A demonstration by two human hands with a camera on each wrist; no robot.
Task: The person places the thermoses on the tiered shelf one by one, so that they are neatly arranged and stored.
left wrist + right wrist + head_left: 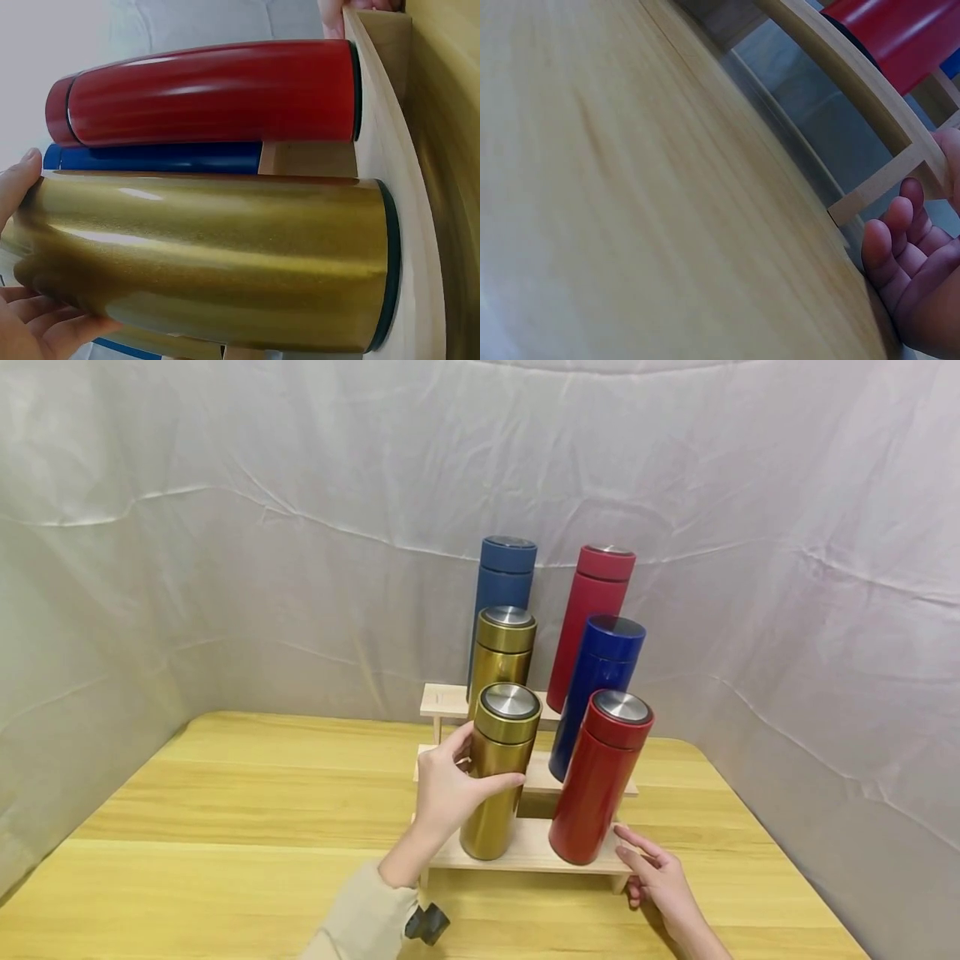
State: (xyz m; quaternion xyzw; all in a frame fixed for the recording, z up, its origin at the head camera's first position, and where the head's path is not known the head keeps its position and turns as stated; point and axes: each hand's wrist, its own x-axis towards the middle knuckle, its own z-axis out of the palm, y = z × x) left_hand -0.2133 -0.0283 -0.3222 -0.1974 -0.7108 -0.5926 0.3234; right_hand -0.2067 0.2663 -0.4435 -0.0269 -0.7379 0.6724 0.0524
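Note:
On the bottom step of a three-tier wooden stand (536, 847) stand a gold thermos bottle (498, 777) and a red thermos bottle (592, 793). My left hand (453, 785) grips the gold bottle around its upper body, thumb across the front, fingers on the far left side. The left wrist view shows that bottle's dark base (388, 262) on the wooden step. At the step's right end, my right hand (660, 881) holds the board's corner between thumb and index finger; its other fingers (881, 244) curl beside the stand's leg (877, 184).
On the middle step are another gold bottle (504, 652) and a dark blue bottle (600, 685). A blue bottle (504, 581) and a crimson bottle (592, 610) occupy the top step. The stand is on a yellow wood-grain table (247, 810), with grey cloth (337, 568) hanging behind.

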